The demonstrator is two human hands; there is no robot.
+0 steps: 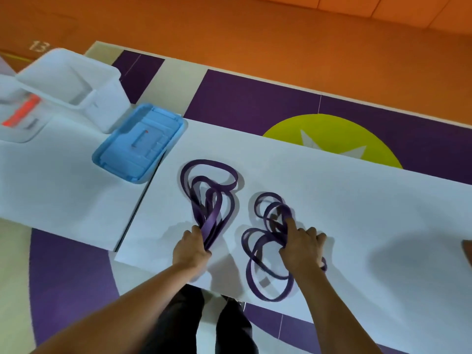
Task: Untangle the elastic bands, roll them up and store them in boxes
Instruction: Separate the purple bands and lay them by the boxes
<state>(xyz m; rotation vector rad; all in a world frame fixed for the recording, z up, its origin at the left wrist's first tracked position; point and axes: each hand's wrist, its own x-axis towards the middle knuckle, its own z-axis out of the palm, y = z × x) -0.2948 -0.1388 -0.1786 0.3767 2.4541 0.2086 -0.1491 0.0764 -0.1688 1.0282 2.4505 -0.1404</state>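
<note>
Two bunches of purple elastic band lie on a white table (357, 200). The left bunch (208, 183) fans out in several loops away from me; my left hand (191, 247) grips its gathered near end. The right bunch (265, 254) is a tangle of loops near the table's front edge. My right hand (302, 245) lies on that tangle, fingers curled into the strands and the forefinger stretched forward along them. An open clear plastic box (76, 80) stands at the far left, with its blue lid (140, 144) lying flat beside it.
A second clear container (18, 116) with something orange-red inside sits at the left edge. The white table is two tops joined at a dark seam (139, 203). Below are a purple, cream and yellow floor mat and my dark trousers. A shadow lies on the right of the table.
</note>
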